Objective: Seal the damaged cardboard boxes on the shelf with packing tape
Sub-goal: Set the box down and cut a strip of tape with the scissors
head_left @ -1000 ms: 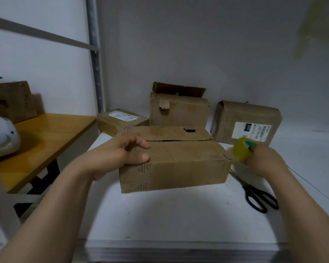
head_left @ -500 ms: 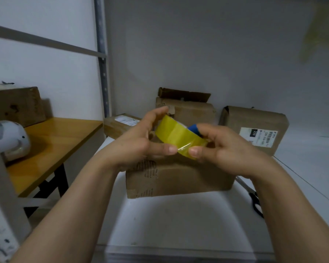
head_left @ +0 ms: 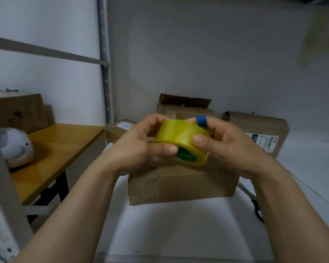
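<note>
- My left hand [head_left: 139,147] and right hand [head_left: 228,147] are both curled round the roll of yellow packing tape [head_left: 182,141], held in the air between them. Each thumb presses on the roll's outer face and the fingers wrap over its far side
- A blue band [head_left: 201,120] sits on one finger of my right hand, just above the roll
- Directly under both hands is the nearest cardboard box [head_left: 179,185], lying on the white shelf [head_left: 179,228]; my hands hide its top, so I cannot tell how its flaps lie
- Below my right wrist, just beside that box's right end, a pair of black-handled scissors [head_left: 256,207] lies on the shelf, mostly hidden by my forearm
- Beyond my fingers stands a box with a raised top flap [head_left: 184,101], against the back wall
- Past my right hand is a box with a printed label [head_left: 264,128] – past my left hand, a low flat box [head_left: 118,130]
- Well off to the left of my left arm is a wooden table [head_left: 65,141] carrying a white rounded object [head_left: 15,147] and another brown box [head_left: 17,111]
</note>
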Motion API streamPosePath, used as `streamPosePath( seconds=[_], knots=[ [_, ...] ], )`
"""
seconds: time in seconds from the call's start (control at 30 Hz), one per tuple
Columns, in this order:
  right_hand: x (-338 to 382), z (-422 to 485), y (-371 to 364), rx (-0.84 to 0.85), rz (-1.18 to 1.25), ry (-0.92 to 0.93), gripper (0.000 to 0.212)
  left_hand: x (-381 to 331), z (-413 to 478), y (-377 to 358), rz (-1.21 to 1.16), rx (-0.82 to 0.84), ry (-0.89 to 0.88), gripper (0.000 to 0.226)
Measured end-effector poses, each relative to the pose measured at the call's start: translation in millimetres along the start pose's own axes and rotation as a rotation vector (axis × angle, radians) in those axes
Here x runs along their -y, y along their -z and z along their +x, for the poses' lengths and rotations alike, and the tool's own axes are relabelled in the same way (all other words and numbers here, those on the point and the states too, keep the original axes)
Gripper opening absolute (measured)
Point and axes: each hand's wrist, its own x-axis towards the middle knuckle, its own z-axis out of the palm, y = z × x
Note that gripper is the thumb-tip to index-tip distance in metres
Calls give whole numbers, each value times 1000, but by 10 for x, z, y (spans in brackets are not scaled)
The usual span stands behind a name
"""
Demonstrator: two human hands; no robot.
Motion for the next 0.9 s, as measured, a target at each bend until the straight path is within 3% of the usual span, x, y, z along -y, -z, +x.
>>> streamPosePath(
  seconds=[0.13, 0.33, 0.5, 0.6, 0.7, 0.9],
  knots=[
    [-13, 32, 20, -88, -174, 64, 76, 13, 9, -30, -123, -79, 16, 60],
    [-26, 144, -34, -141, -479, 166, 58, -76, -3, -70, -20, -3, -9, 67],
    [-128, 129, -33, -125, -457, 175, 58, -131, -36, 6, 55, 98, -86, 74],
    [-123, 102, 32, -123, -392, 167, 63, -157, -79, 44, -11, 175, -129, 54],
    [-93, 105, 96, -83, -307, 145, 62, -204, -70, 52, 135, 123, -153, 32],
    [-20, 96, 106, -58, -229, 148, 59, -359, -48, 48, 291, 80, -213, 13]
  ],
)
